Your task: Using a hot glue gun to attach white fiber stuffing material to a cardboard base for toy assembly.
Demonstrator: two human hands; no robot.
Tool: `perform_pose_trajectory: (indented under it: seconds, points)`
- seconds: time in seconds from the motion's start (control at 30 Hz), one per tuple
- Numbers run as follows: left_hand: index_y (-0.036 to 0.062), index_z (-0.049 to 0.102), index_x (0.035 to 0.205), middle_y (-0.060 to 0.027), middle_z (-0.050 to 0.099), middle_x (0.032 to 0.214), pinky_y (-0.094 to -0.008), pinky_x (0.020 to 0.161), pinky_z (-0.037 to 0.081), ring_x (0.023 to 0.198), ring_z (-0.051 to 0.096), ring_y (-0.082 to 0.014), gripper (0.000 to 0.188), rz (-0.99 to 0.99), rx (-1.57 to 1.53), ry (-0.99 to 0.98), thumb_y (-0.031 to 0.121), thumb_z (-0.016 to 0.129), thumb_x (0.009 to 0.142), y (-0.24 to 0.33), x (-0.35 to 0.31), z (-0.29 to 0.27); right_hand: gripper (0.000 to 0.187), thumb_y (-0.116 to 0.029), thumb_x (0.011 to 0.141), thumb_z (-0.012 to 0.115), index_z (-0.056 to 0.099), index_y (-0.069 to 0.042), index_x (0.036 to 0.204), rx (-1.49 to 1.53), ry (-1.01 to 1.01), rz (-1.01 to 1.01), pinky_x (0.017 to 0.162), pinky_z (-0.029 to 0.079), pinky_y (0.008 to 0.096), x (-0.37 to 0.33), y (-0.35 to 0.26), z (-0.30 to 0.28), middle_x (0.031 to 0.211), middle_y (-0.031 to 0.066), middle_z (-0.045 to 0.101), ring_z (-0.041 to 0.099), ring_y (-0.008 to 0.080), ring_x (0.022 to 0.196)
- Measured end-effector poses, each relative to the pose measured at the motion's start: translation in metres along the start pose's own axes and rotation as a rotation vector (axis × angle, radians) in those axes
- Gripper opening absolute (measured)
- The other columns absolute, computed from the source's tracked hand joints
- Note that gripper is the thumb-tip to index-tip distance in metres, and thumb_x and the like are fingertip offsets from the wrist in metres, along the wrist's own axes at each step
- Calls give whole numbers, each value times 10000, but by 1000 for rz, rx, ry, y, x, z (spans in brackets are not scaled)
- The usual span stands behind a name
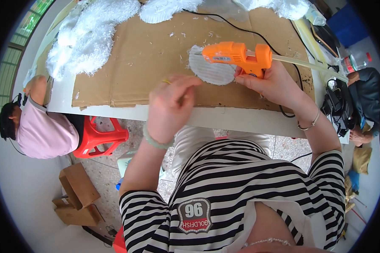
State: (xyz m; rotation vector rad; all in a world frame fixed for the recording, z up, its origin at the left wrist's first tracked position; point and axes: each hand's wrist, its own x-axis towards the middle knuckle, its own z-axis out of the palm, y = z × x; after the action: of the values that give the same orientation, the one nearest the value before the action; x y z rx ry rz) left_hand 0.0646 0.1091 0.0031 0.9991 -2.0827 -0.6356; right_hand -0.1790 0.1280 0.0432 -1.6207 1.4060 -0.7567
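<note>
My right hand (278, 84) is wrapped round the handle of an orange hot glue gun (228, 52). A long pale glue stick (308, 64) runs out of the gun's back end, and its nozzle points left. Below the gun lies a white ribbed oval piece (211, 71), partly covered by it. My left hand (173, 101) hovers just left of that oval piece over the cardboard. Its fingers are curled, with the index finger bent toward the oval's edge. Whatever its fingertips may hold is hidden.
Brown cardboard (139, 63) covers the white table (223, 116). Fluffy white material (84, 42) is heaped at the far left. A black cord (245, 30) crosses behind the gun. At left a person in pink (48, 130) sits by a red stool (95, 139). A plastic bottle (355, 62) lies right.
</note>
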Motion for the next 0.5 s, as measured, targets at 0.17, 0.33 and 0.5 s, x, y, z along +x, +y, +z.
perform_pose_trajectory:
  seconds: [0.17, 0.33, 0.5]
  points:
    - [6, 608, 1002, -170, 625, 1014, -400, 818, 492, 959, 608, -321, 305, 344, 137, -3, 24, 691, 710, 13, 4, 17, 156, -83, 831, 658, 601, -32, 967, -80, 77, 70, 618, 413, 192, 0, 4, -1, 786, -35, 582, 493, 33, 694]
    - [23, 604, 1022, -160, 628, 1031, -439, 858, 466, 997, 592, -333, 365, 371, 248, -69, 130, 720, 692, 14, 1, 24, 168, -85, 832, 663, 614, -27, 982, -78, 91, 53, 641, 424, 199, -2, -6, 2, 807, -28, 594, 500, 36, 715]
    - [39, 613, 1020, -138, 633, 1058, -427, 879, 442, 1020, 589, -298, 362, 375, 313, -107, 160, 717, 694, 15, 3, 23, 182, -108, 837, 668, 616, -30, 993, -204, 86, 60, 642, 427, 201, -5, -3, 2, 810, -22, 597, 503, 39, 717]
